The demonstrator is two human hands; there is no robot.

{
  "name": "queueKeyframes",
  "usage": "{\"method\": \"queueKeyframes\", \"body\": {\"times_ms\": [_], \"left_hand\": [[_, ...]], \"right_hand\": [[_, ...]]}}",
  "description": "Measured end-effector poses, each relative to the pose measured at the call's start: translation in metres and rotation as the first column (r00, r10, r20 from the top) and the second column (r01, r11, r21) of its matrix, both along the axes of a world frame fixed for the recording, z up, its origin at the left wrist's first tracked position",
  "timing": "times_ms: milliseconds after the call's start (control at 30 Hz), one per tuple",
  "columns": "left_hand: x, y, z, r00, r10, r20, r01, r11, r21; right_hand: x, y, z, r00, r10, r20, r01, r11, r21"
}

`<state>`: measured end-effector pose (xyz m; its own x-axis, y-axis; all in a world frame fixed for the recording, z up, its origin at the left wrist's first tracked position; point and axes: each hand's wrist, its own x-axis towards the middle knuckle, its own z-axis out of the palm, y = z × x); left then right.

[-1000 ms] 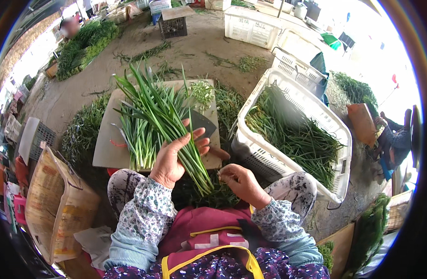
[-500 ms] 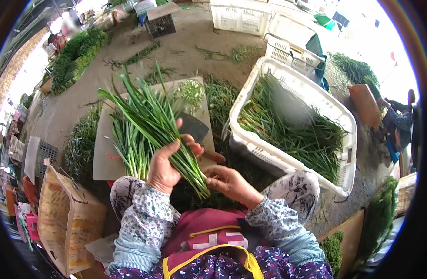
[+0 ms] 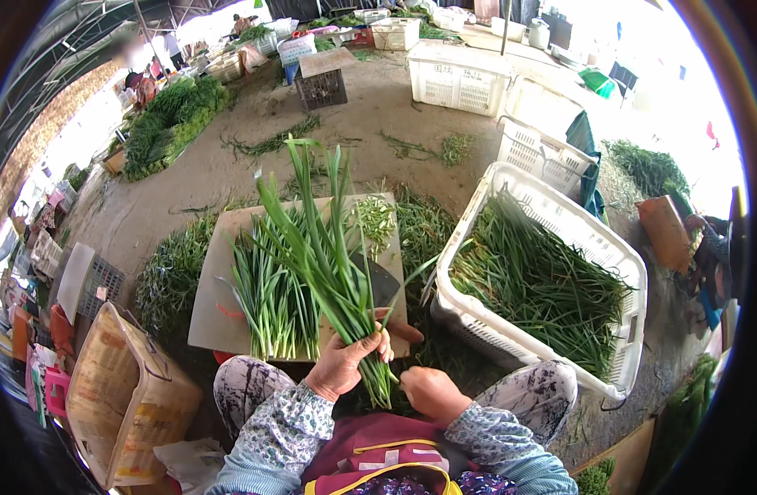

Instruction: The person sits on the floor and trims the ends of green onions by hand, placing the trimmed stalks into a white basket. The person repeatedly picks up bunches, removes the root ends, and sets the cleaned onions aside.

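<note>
My left hand is wrapped round the lower stems of a bunch of Chinese chives, whose long leaves point up and away from me. Close to the right of the stem ends, my right hand is closed, fingers curled; what it holds, if anything, is hidden. Beyond the bunch lies a pale cutting board. On it rest more chives laid side by side, a dark cleaver blade with a brown handle, and a small heap of cut pieces.
At the right stands a white plastic crate with loose greens in it. A tilted yellowish crate is on my left. Leaf trimmings lie around the board. Farther off are white crates and a pile of greens.
The view has tilted upward, showing more of the far area. My left hand now grips the bunch, held more upright, instead of lying partly open under it. My right hand has curled closed.
</note>
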<state>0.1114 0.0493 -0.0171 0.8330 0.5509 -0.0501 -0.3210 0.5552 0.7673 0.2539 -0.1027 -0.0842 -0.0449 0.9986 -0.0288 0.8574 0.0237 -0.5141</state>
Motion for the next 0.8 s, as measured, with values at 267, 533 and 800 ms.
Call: {"method": "queueKeyframes", "body": {"times_ms": [267,533,800], "left_hand": [[-0.015,0.013,0.012,0.974,0.200,-0.107,-0.195,0.979,0.056],[-0.012,0.007,-0.014,0.855,0.418,-0.308,-0.277,0.869,0.411],[-0.005,-0.004,-0.024,0.824,0.456,-0.335,-0.269,0.836,0.478]], "right_hand": [[0.007,-0.012,-0.003,0.991,-0.082,0.103,0.090,0.993,-0.070],[0.014,0.001,0.003,0.804,-0.315,-0.505,0.146,0.927,-0.346],[-0.004,0.003,0.009,0.901,-0.094,-0.423,0.144,0.986,0.086]]}}
